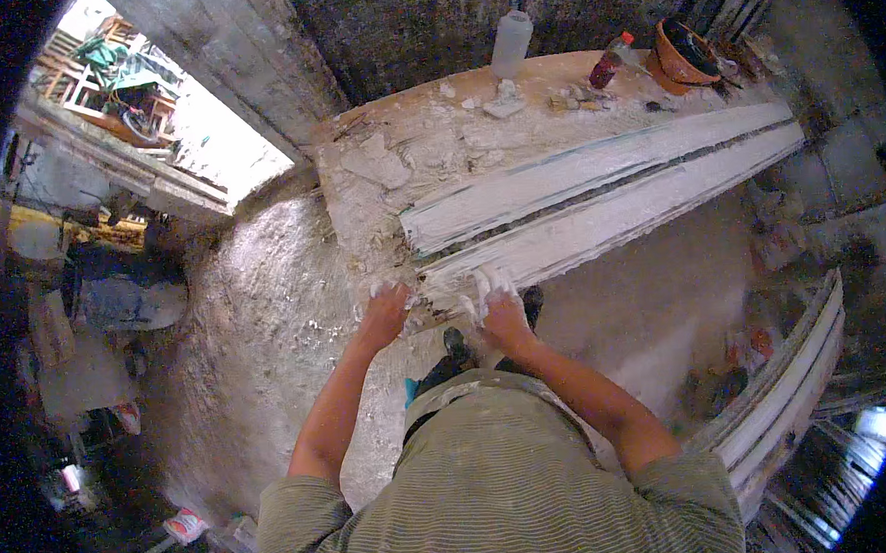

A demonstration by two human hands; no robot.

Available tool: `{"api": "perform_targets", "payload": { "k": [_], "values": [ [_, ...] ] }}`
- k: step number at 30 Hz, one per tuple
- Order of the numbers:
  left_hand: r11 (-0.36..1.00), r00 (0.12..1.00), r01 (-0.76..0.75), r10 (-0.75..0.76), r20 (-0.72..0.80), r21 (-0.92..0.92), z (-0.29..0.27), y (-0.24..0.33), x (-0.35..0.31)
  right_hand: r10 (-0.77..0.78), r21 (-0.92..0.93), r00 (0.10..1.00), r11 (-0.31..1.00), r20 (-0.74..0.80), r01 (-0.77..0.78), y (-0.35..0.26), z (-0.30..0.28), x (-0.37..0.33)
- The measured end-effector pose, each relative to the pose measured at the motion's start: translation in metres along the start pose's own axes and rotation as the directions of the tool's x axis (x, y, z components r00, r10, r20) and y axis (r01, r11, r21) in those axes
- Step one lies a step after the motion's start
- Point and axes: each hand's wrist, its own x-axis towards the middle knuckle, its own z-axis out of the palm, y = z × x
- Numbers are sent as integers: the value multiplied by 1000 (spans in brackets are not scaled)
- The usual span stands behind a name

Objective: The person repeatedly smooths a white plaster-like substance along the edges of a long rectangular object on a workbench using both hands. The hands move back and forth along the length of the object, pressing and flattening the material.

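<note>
Two long white plaster strips with moulded lengthwise lines, the far strip (598, 168) and the near strip (620, 207), lie side by side on a plaster-caked work table (370, 215). A dark rough gap runs between them. My left hand (388, 304), its fingers coated white and apart, is at the table's near left corner, beside the strips' left end. Against the near strip's front edge, close to that same end, is my right hand (498, 302), also smeared white, fingers spread. I make out no tool in either hand.
Along the table's back stand a translucent jug (512, 45), a red-capped bottle (612, 60) of dark red liquid and an orange bucket (682, 59). Plaster lumps (504, 100) lie nearby. More long moulded pieces (785, 389) lean at right. A bright doorway (226, 153) opens at left.
</note>
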Motion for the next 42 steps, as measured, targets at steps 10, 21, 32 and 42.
{"api": "perform_targets", "payload": {
  "k": [10,21,32,42],
  "values": [
    [990,932,-116,80,-353,-81,11,4,-17,-137,149,963,983,234,104,-14,7,21],
    [981,964,-23,-29,-265,-192,26,4,-19,-193,154,981,969,-13,193,-28,5,17],
    [803,924,142,-317,-212,-579,26,9,-15,-132,181,968,979,211,94,-2,36,23],
    [814,902,19,-265,-341,-581,-1,27,-15,-86,276,979,961,184,32,-25,2,52]
  ]
}}
